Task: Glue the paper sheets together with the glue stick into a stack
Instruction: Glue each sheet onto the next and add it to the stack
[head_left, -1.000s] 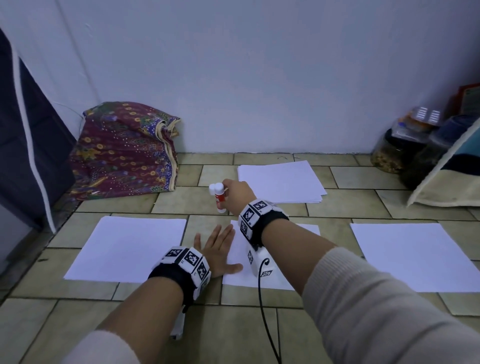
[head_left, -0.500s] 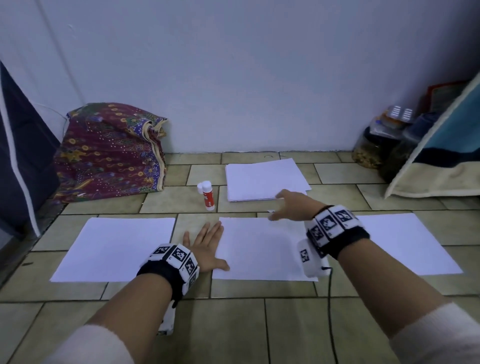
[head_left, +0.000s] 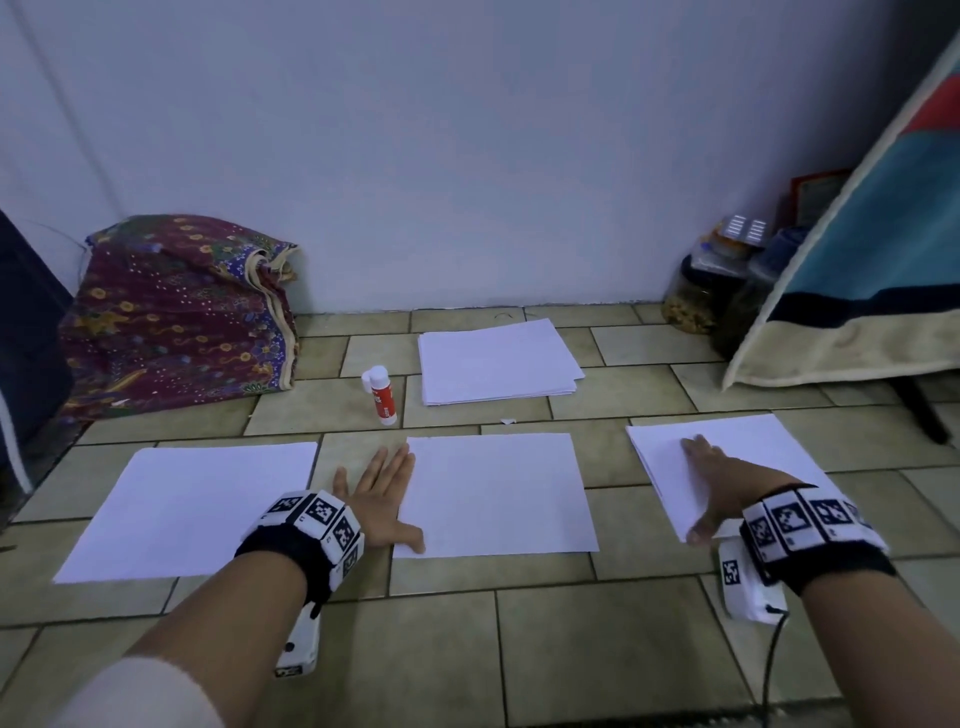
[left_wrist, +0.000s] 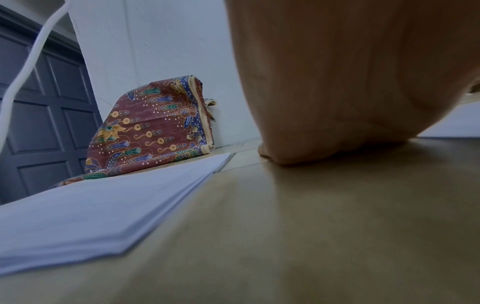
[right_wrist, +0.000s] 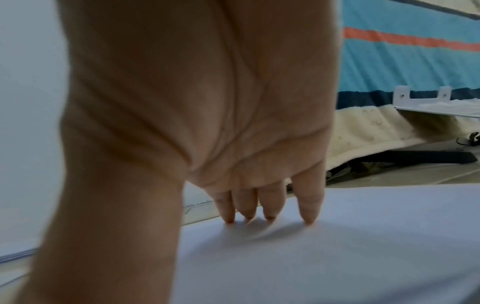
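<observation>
Since the earlier frames, the right hand (head_left: 719, 480) has let go of the glue stick (head_left: 381, 393) and swung from the far pile across to the right paper sheet (head_left: 748, 462), where it now lies with straight fingers (right_wrist: 307, 205) spread, their tips touching the paper and the thumb reaching toward the sheet's near left edge. That glue stick stands upright on the tiled floor (head_left: 545, 639), capped in white, just left of the far stack of paper (head_left: 496, 361) by the wall. Meanwhile the left hand (head_left: 382, 493) has stayed where it was: flat on the floor between the left sheet (head_left: 192, 509) and the middle sheet (head_left: 493, 493), fingers straight and slightly fanned, holding nothing, the thumb touching the middle sheet's near left corner. From the left wrist view, the palm presses on bare tile with the left sheet just beside it. A folded patterned cloth (head_left: 176, 312) leans against the wall at the far left, some jars (head_left: 717, 286) sit in the far right corner, and a blue striped blanket (head_left: 883, 260) hangs down at the right.
</observation>
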